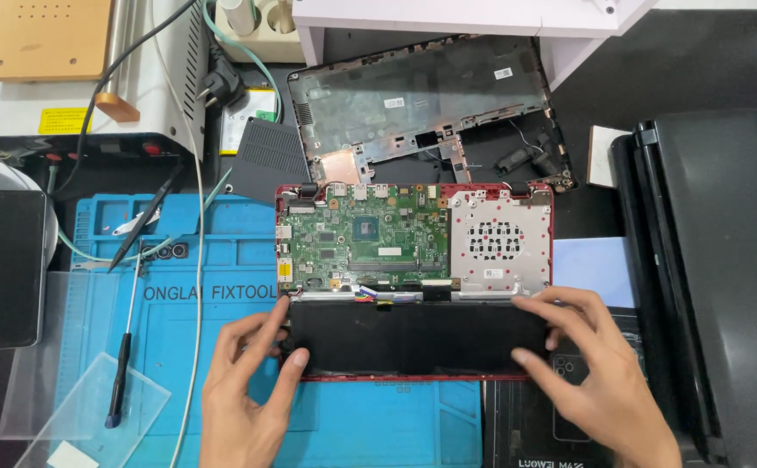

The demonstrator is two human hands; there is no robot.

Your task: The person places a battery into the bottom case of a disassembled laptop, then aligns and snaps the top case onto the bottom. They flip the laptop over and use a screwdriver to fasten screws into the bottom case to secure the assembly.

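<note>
Gripping a long black battery [417, 336] at both ends, a person works over an opened red-framed laptop [413, 277] lying on a blue repair mat [222, 347]. The left hand [244, 394] curls over the battery's left end, thumb and fingers spread around its corner; the right hand [591, 368] clasps the right end, thumb on the near edge and fingers laid over the top. The battery sits in the front half of the laptop, directly between the two hands.

Just beyond the fingertips lie the green circuit board [365, 236] and a perforated silver metal plate [500, 241] with a small white sticker. Farther off, the removed dark bottom cover [422, 108] rests inside-up, carrying three small white rectangular labels. A yellow rectangular label [63, 120] marks the white machine [157, 87] far beyond the left hand.

Left of the left hand, a black-handled screwdriver [121, 373] lies on clear plastic sheets [84, 399], with black tweezers [146, 214] farther up. A stack of closed black laptops [725, 277] crowds the edge just right of the right hand, leaving little room there. The mat's near edge shows open blue surface between the wrists, and more to the left.
</note>
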